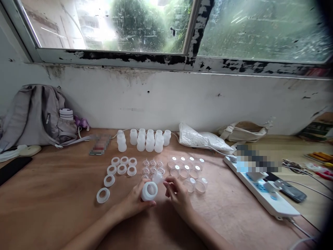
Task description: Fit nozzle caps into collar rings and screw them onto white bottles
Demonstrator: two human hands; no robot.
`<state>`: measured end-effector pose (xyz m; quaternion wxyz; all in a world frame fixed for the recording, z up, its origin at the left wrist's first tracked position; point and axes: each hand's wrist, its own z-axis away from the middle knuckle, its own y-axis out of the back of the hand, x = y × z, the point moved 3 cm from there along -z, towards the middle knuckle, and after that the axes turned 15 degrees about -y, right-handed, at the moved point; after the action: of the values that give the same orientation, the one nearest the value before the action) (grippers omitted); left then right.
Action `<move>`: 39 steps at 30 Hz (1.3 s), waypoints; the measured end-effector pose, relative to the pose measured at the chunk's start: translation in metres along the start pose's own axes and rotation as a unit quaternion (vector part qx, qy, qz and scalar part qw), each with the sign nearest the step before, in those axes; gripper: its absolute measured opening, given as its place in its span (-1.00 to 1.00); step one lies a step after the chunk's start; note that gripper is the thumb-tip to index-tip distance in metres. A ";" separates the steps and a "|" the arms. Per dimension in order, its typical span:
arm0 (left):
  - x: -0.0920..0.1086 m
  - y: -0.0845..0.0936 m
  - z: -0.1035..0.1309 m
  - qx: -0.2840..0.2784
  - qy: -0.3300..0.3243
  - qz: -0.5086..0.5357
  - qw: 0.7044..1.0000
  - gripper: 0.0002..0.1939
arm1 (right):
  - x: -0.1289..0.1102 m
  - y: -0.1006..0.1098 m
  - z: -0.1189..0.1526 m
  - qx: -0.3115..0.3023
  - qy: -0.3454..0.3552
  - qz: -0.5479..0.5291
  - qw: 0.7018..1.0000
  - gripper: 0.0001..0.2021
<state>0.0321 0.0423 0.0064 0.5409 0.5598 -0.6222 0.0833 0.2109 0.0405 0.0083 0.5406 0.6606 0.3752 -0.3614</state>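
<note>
My left hand [137,197] is closed around a white screw collar [145,197], its round opening turned towards me. A clear, soft-looking teat [157,176] rises at the collar's upper right; how far it sits inside I cannot tell. Close to the teat's right side, my right hand [178,196] has its fingers curled in a pinch; what is between them, if anything, is too small to make out. Left of my hands lie several loose white collars [109,180]. Behind them are several clear teats [153,163] in rows. Several transparent caps [184,171] stand to the right.
Several frosted bottles [149,143] stand at the back of the wooden table [65,194]. A silvery packet [192,136] lies beside them, near a beige bag [243,131]. A white power strip [267,198] with cables runs along the right. A grey backpack [39,114] and phone [100,144] are left.
</note>
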 end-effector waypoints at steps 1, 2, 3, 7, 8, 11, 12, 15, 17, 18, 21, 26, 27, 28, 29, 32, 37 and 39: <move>0.000 -0.001 0.001 -0.004 -0.005 -0.011 1.000 -0.55 | -0.001 0.000 0.000 -0.001 -0.005 -0.007 1.000 -0.81; 0.000 -0.001 0.003 -0.002 -0.009 -0.020 1.000 -0.59 | -0.001 0.001 0.001 -0.003 -0.011 -0.016 1.000 -0.81; 0.000 0.001 0.004 0.008 -0.010 -0.030 0.999 -0.57 | -0.001 0.001 0.001 -0.006 -0.019 -0.028 0.999 -0.81; -0.001 0.013 0.008 0.068 0.025 -0.070 0.995 -0.42 | -0.001 0.003 -0.001 -0.007 -0.058 -0.101 0.993 -0.81; 0.000 0.016 0.008 0.074 0.031 -0.080 0.994 -0.46 | -0.002 0.004 -0.001 -0.005 -0.067 -0.124 0.990 -0.81; 0.004 0.025 0.007 0.071 0.026 -0.114 0.991 -0.63 | -0.005 0.008 -0.002 0.000 -0.084 -0.184 0.979 -0.83; 0.006 0.027 0.006 0.067 0.021 -0.123 0.990 -0.66 | -0.006 0.009 -0.002 -0.001 -0.085 -0.196 0.977 -0.83; 0.009 0.030 0.005 0.050 0.011 -0.136 0.989 -0.68 | -0.009 0.010 -0.001 -0.011 -0.077 -0.214 0.974 -0.85; 0.010 0.030 0.004 0.039 0.007 -0.134 0.990 -0.67 | -0.009 0.009 0.000 -0.021 -0.072 -0.214 0.974 -0.86; 0.010 0.030 0.004 0.034 0.008 -0.135 0.990 -0.67 | -0.008 0.008 0.001 -0.028 -0.071 -0.212 0.974 -0.86; 0.012 0.030 0.004 0.018 0.022 -0.141 0.990 -0.69 | -0.006 0.005 0.001 -0.048 -0.071 -0.201 0.976 -0.85; 0.018 0.029 0.005 -0.002 0.044 -0.137 0.990 -0.72 | -0.005 0.003 0.002 -0.068 -0.069 -0.191 0.977 -0.84; 0.019 0.029 0.005 -0.004 0.046 -0.137 0.990 -0.73 | -0.005 0.003 0.003 -0.072 -0.068 -0.189 0.977 -0.84; 0.020 0.029 0.005 -0.006 0.047 -0.136 0.990 -0.73 | -0.005 0.003 0.003 -0.075 -0.068 -0.185 0.977 -0.84; 0.021 0.029 0.004 -0.008 0.048 -0.133 0.990 -0.74 | -0.005 0.003 0.003 -0.078 -0.069 -0.181 0.978 -0.83; 0.024 0.030 0.004 -0.012 0.053 -0.114 0.992 -0.75 | -0.005 0.003 0.003 -0.085 -0.076 -0.164 0.980 -0.82; 0.023 0.027 0.004 -0.014 0.060 -0.098 0.993 -0.75 | -0.005 0.004 0.003 -0.094 -0.086 -0.162 0.978 -0.81; 0.021 0.026 0.005 -0.010 0.058 -0.093 0.994 -0.74 | -0.004 0.004 0.002 -0.097 -0.089 -0.176 0.976 -0.81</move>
<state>0.0134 0.0355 0.0338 0.5873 0.6036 -0.5359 0.0589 0.2126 0.0371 0.0135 0.5609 0.4940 0.4694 -0.4701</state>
